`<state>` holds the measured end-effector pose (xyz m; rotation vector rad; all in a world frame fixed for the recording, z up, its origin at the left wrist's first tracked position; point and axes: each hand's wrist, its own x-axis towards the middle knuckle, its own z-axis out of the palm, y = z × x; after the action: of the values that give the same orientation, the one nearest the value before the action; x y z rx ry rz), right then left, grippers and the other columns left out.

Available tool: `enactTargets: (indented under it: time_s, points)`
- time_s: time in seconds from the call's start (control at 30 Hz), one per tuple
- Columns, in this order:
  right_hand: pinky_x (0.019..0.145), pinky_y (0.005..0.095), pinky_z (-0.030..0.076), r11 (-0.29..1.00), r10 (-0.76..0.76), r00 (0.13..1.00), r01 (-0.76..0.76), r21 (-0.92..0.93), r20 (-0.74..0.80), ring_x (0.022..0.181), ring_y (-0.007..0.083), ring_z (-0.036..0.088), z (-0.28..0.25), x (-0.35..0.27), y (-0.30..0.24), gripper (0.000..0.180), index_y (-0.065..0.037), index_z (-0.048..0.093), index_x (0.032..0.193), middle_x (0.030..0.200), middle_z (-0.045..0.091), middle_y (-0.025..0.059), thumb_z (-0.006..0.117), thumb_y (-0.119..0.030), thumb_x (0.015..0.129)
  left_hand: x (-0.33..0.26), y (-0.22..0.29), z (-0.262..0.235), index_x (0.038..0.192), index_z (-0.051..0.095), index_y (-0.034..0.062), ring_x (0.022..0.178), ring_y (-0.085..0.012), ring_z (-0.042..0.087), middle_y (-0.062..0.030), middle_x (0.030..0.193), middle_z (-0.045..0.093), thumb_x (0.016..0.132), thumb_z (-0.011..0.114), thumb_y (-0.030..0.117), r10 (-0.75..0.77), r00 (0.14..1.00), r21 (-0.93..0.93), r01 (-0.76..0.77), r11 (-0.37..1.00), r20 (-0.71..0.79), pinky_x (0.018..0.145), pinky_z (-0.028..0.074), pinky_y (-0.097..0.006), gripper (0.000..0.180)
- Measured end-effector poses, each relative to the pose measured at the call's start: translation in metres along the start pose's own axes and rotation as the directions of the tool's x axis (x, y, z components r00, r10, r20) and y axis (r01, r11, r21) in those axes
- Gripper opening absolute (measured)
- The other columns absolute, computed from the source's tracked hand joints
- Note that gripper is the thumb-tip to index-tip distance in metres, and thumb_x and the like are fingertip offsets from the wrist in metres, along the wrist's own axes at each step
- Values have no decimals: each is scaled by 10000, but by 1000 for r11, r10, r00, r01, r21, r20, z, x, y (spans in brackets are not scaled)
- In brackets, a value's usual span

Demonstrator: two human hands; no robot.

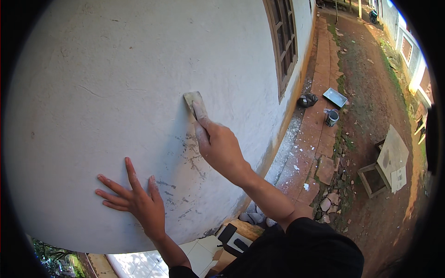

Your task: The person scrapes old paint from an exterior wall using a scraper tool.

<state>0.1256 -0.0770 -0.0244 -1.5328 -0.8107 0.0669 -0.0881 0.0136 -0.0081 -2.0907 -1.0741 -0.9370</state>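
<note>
My right hand [220,146] is wrapped round a putty knife [193,98], its broad, whitish-smeared blade against the white wall [116,78]. Dusty white residue covers the thumb and forefinger; the handle is mostly hidden in the grip. Lower on the left, my left hand [141,201] rests against the same wall with its fingers spread and nothing in them. Between the two hands, the wall has dark, scraped-looking patches [190,155] where the surface is broken. A thin crack [91,91] runs across the plaster on the upper left.
A brown-framed window [284,41] is set in the wall to the right. Along its foot runs a paint-flecked tiled ledge [308,153], with a black plastic bag [308,100], a paint can [332,117] and a shallow tray [335,97]. A wooden stand with a board [391,155] occupies the dirt path.
</note>
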Motion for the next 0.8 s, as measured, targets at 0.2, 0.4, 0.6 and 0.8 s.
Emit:
enactTargets:
  time_s: [0.2, 0.4, 0.6, 0.8]
  points:
    - [666, 368, 511, 999, 13, 999, -11, 40, -30, 585, 181, 562, -13, 11, -7, 382, 18, 630, 1393, 695, 642, 181, 543, -181, 1079, 3, 1, -2, 1615, 375, 419, 1568, -553, -123, -243, 1746, -52, 871, 814, 251, 8, 1000, -39, -9, 999, -24, 1199, -19, -762, 880]
    - [651, 339, 500, 964, 219, 968, -234, 125, 126, 623, 145, 572, -46, 51, -36, 408, 44, 626, 1390, 714, 652, 134, 505, -209, 1093, 1, -1, 0, 1614, 371, 429, 1570, -551, -115, -241, 1747, -42, 879, 809, 257, 14, 1000, -49, -15, 999, -22, 1195, -14, -768, 873]
    - [707, 384, 513, 999, 16, 1000, -15, 32, -16, 672, 217, 627, -32, 53, -6, 431, 56, 630, 1368, 750, 661, 162, 484, -231, 1082, 3, 2, 2, 1616, 367, 430, 1570, -551, -116, -245, 1746, -38, 886, 803, 267, 27, 999, -25, -28, 999, -31, 1195, -13, -768, 866]
    - [761, 441, 554, 992, 121, 993, -122, 32, 6, 704, 329, 680, -67, 89, -25, 411, 74, 666, 1271, 784, 701, 223, 467, -221, 1066, 1, 3, -1, 1614, 374, 423, 1571, -543, -126, -245, 1745, -42, 884, 803, 263, 14, 1000, -56, -15, 998, -27, 1201, -13, -763, 862]
